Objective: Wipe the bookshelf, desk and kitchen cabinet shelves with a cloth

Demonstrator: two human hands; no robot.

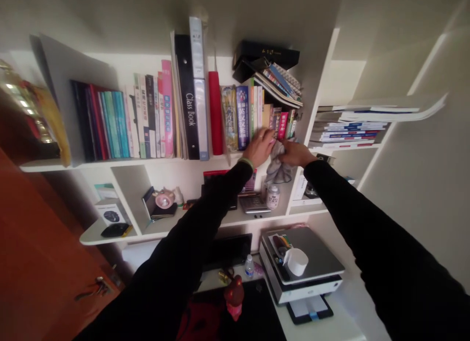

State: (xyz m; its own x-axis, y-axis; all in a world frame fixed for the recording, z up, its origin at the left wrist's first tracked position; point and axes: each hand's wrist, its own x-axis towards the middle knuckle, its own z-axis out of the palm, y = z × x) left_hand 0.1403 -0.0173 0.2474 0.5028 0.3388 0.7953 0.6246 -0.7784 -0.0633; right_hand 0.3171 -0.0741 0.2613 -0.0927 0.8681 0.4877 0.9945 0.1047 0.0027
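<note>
Head view: the left hand, with a ring and a pale green wristband, is at the front edge of the upper white bookshelf board. Its fingers are curled together before a row of small upright books; whether they grip anything cannot be told. The right hand is just right of it, fingers closed on a crumpled grey cloth. The cloth is between the hands at the right end of the board and hangs below the front edge. A narrow red book stands directly behind the hands.

To the left stand a thick dark blue book, a tall red-spined volume and a black binder lettered "Class Book". A long black box lies tilted above the books on the far side. To the right, a flat stack of paper-covered books occupies the adjoining compartment.

On the lower shelf, a white lidded container stands below the cloth. Nearer, at right, a grey-and-white printer carries a white paper roll. A clear plastic bottle stands left of the printer.
</note>
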